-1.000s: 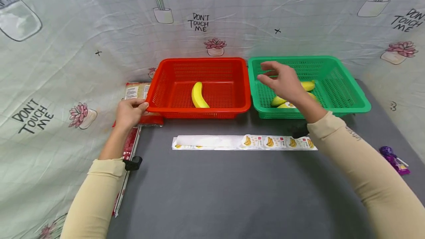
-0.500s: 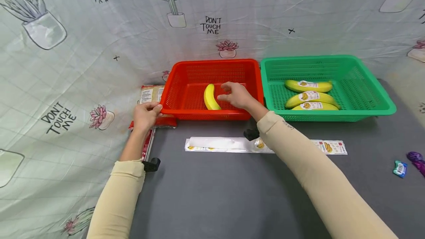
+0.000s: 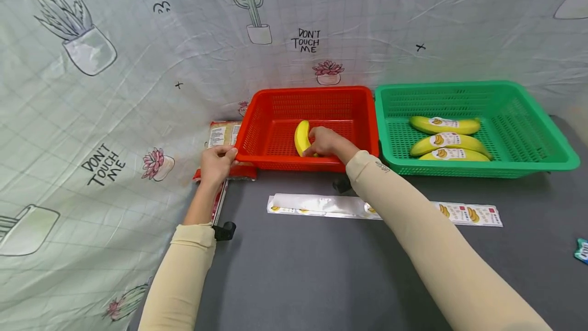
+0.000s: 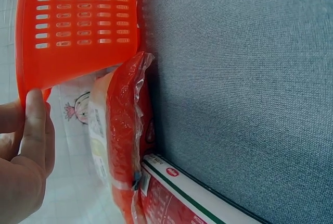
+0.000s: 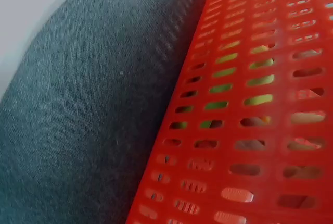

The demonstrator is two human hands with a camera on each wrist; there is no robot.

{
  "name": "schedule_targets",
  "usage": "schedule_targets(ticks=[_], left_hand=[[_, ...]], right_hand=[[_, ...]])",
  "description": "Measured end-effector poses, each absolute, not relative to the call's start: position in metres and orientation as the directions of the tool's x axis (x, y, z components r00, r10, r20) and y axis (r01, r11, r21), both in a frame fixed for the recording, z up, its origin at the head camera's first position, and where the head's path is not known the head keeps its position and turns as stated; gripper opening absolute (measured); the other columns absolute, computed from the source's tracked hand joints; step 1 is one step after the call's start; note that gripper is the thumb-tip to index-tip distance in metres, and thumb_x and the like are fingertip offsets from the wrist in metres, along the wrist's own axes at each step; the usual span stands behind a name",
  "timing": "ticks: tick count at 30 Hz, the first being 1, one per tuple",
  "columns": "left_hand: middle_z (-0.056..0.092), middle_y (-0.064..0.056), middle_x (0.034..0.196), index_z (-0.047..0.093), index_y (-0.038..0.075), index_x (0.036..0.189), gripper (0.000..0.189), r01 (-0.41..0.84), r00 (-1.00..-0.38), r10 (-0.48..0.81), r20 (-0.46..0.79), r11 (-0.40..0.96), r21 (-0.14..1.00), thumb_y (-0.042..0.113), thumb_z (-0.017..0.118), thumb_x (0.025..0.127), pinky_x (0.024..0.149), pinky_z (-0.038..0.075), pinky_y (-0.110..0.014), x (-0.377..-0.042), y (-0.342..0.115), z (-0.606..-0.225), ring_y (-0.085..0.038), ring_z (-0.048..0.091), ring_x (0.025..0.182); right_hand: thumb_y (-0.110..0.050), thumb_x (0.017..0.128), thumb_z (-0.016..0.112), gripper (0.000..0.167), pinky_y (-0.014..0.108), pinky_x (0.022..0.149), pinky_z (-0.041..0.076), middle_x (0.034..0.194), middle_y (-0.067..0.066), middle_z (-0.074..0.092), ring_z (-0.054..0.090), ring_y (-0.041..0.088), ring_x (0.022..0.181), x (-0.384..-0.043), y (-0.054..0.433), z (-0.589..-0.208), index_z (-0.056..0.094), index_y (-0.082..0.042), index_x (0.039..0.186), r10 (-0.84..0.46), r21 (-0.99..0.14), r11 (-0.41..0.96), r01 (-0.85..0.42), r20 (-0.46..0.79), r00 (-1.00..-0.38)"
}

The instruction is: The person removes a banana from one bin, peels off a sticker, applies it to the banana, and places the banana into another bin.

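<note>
A plain yellow banana [image 3: 301, 137] lies in the red basket [image 3: 317, 163]. Above the basket floor, my right hand [image 3: 327, 142] holds the banana's lower half between thumb and fingers. Through the slots in the right wrist view, bits of the banana [image 5: 258, 99] show, and parts of the fingers are hidden by the basket wall. My left hand [image 3: 218, 163] grips the red basket's left front corner. In the left wrist view the fingers [image 4: 34, 130] pinch its rim.
Right of the red basket stands a green basket [image 3: 468, 168] with three stickered bananas [image 3: 452, 141]. A strip of banana stickers [image 3: 321, 205] lies in front. A red-and-tan packet [image 4: 125, 125] and a long red-and-white box [image 4: 182, 193] sit at left. A small blue-green packet [image 3: 582, 251] lies at right.
My right hand has come from over the green basket to the left, down into the red basket and onto the banana. The left hand keeps its grip on the rim. The head view has shifted.
</note>
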State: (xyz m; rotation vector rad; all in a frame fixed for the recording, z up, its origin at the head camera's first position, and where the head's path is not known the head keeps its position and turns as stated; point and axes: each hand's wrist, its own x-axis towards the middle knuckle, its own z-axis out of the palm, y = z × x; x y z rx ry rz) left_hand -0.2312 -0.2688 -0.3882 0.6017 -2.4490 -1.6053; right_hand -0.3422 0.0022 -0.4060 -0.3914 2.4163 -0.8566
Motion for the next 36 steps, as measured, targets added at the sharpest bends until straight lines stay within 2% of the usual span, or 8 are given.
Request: schedule_targets(ticks=[8,17,23,31,36], left_hand=[[0.061,-0.008,0.1,0.069,-0.009,0.119,0.029,-0.24,-0.904,-0.419,-0.083,0.336,0.911,0.013,0.065,0.1,0.075,0.059,-0.021,-0.233,-0.268,-0.39,-0.007,0.063,0.064],[0.062,-0.008,0.1,0.069,-0.01,0.117,0.028,-0.233,-0.898,-0.435,-0.069,0.335,0.913,0.011,0.066,0.099,0.069,0.058,-0.018,-0.236,-0.268,-0.39,-0.005,0.063,0.06],[0.063,-0.008,0.096,0.07,-0.01,0.116,0.027,-0.23,-0.899,-0.434,-0.052,0.367,0.901,0.011,0.066,0.099,0.069,0.058,-0.02,-0.235,-0.269,-0.392,-0.006,0.064,0.061],[0.062,-0.006,0.091,0.071,-0.011,0.114,0.025,-0.212,-0.9,-0.435,-0.034,0.369,0.905,0.008,0.066,0.099,0.066,0.058,-0.021,-0.236,-0.267,-0.394,-0.004,0.062,0.057],[0.063,-0.009,0.096,0.07,-0.011,0.115,0.026,-0.219,-0.9,-0.433,-0.039,0.375,0.901,0.009,0.064,0.1,0.062,0.055,-0.018,-0.236,-0.269,-0.392,-0.001,0.061,0.055]], right_hand=[[-0.023,0.091,0.077,0.069,0.034,0.096,0.049,0.128,0.014,0.055,0.052,0.027,0.108,-0.348,0.001,-0.411,0.045,-0.005,0.148,-0.439,-0.68,0.731,-0.052,-0.411,-0.799],[-0.024,0.093,0.074,0.063,0.03,0.088,0.053,0.128,0.014,0.054,0.053,0.025,0.103,-0.348,0.004,-0.41,0.048,-0.008,0.148,-0.468,-0.727,0.685,-0.049,-0.388,-0.794],[-0.023,0.094,0.074,0.061,0.025,0.079,0.051,0.125,0.014,0.054,0.053,0.023,0.098,-0.346,0.004,-0.413,0.049,-0.007,0.147,-0.475,-0.751,0.659,-0.036,-0.378,-0.795],[-0.024,0.093,0.074,0.063,0.029,0.087,0.052,0.125,0.015,0.056,0.054,0.025,0.103,-0.34,0.008,-0.41,0.048,-0.008,0.148,-0.47,-0.764,0.643,-0.041,-0.352,-0.81],[-0.021,0.095,0.073,0.062,0.029,0.082,0.053,0.126,0.017,0.057,0.055,0.026,0.099,-0.339,0.013,-0.399,0.046,-0.009,0.15,-0.487,-0.818,0.574,-0.035,-0.307,-0.818]])
